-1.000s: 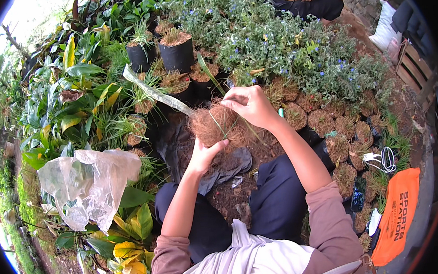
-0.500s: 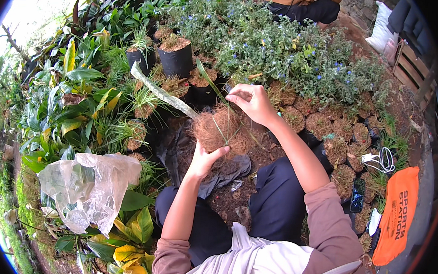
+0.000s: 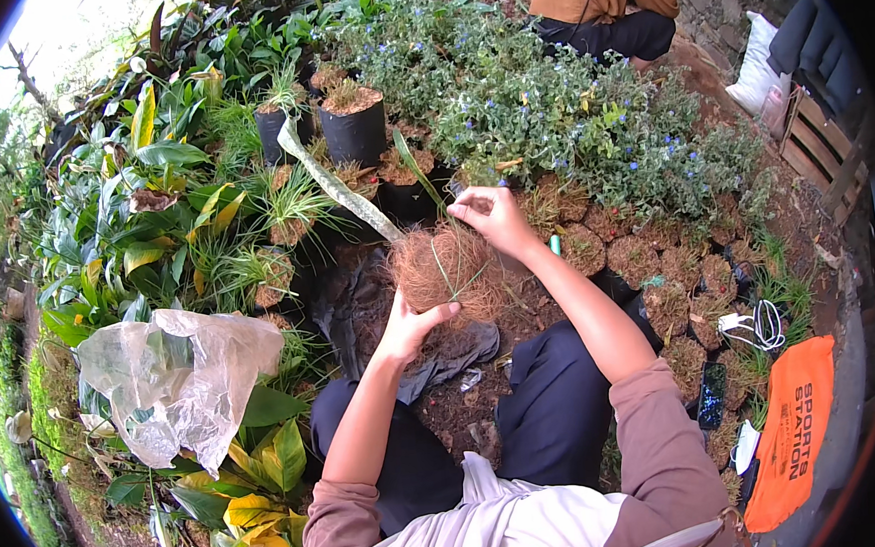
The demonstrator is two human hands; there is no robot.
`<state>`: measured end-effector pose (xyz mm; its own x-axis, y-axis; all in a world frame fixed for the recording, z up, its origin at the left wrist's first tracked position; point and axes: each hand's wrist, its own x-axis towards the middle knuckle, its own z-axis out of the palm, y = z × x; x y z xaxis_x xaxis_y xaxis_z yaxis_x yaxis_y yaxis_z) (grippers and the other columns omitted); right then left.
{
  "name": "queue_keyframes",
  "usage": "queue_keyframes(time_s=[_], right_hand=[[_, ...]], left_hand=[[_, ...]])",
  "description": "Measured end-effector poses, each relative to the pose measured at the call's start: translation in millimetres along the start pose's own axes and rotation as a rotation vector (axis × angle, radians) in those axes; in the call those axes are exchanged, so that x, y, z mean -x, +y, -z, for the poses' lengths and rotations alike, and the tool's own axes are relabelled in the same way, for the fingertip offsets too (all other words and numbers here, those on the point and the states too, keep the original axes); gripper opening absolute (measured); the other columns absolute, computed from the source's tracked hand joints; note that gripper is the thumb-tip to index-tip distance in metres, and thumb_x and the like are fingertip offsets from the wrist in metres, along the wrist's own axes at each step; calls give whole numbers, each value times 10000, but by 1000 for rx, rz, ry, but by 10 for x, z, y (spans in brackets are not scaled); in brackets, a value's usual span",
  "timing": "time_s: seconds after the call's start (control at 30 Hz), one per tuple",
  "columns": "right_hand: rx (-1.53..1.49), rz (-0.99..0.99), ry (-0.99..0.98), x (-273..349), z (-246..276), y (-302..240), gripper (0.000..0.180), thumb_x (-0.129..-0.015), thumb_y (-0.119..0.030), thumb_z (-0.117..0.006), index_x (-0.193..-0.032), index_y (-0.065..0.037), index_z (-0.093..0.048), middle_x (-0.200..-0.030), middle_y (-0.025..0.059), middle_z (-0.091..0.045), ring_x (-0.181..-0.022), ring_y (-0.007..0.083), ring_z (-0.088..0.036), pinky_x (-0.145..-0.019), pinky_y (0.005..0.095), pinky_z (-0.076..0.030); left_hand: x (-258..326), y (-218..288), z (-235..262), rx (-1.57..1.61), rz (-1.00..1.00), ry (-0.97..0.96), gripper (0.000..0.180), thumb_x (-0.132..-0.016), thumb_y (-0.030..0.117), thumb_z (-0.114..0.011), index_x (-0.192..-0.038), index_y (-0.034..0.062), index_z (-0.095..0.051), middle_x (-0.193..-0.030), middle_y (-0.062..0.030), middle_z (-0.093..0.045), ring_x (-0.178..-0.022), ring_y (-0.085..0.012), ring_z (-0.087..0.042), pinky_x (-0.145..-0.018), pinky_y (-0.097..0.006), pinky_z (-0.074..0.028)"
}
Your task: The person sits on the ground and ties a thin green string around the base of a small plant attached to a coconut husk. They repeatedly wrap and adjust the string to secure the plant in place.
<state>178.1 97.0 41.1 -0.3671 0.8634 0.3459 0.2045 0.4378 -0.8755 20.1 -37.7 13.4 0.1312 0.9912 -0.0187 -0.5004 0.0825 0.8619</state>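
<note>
A ball of brown coconut fibre (image 3: 448,273) rests in my left hand (image 3: 406,331), whose fingers cup it from below with the thumb along its lower side. Thin green string (image 3: 441,261) crosses the fibre. Out of the ball's top rise a long, pale mottled leaf (image 3: 337,189), leaning far left, and a narrower green leaf (image 3: 413,162). Just above the ball's right side, my right hand (image 3: 499,222) is closed in a pinch, thumb against fingertips, on the fine string.
A crumpled clear plastic sheet (image 3: 179,390) lies over leaves at left. Black potted plants (image 3: 355,133) stand beyond the ball. On the right are a phone (image 3: 711,395), a white cable (image 3: 764,326) and an orange bag (image 3: 792,434). Another person (image 3: 601,3) crouches at the far right.
My right hand has moved slightly down and left, nearer the ball's top. The ball and its long leaf have shifted a little to the right.
</note>
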Motion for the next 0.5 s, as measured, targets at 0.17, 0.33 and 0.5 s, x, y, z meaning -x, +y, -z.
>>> queue_keyframes(time_s=[0.17,0.33,0.5], right_hand=[[-216,-130,-177,38,-108,100,119,-817,-120,-634,-806,-1,-634,-740,-9,-622,-675,33,-530,-627,200,-427],[-406,-227,-279,77,-131,349,107,-839,-41,-559,-917,2,-618,-856,3,-629,-775,49,-554,-696,221,-456],[-570,-427,-282,154,-309,291,186,-851,-32,-525,-1020,6,-593,-970,31,-617,-878,79,-550,-764,247,-460]], left_hand=[[-9,46,41,43,58,114,667,-662,28,-716,-1239,30,-380,-1159,-82,-520,-1068,-200,-508,-932,-344,-406],[-79,-11,80,185,-8,154,599,-673,26,-690,-1198,34,-403,-1091,-83,-545,-989,-197,-550,-859,-334,-457],[-108,7,119,300,-67,224,568,-688,25,-668,-1188,38,-399,-1089,-94,-544,-990,-222,-554,-855,-360,-464]])
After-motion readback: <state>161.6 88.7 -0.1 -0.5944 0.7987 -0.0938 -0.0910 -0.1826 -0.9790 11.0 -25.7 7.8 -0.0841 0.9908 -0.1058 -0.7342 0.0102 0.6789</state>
